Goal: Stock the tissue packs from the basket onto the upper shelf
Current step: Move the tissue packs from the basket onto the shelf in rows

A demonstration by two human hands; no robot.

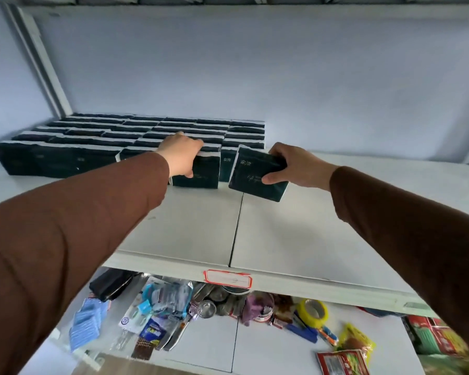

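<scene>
**Two hands at the tissue rows, upper shelf**

Brown sleeves (65, 239) fill the foreground, both arms reaching up. Left hand (180, 155) curls over the top of the front tissue pack (201, 171), thumb down its face; pack stands upright at the right end of the front row. Right hand (293, 165) pinches a second dark green pack (255, 171), tilted, just right of the stocked rows (119, 136), low over the upper shelf (295, 234). Lower shelf (214, 342): yellow tape roll (313, 312), assorted packets.
</scene>
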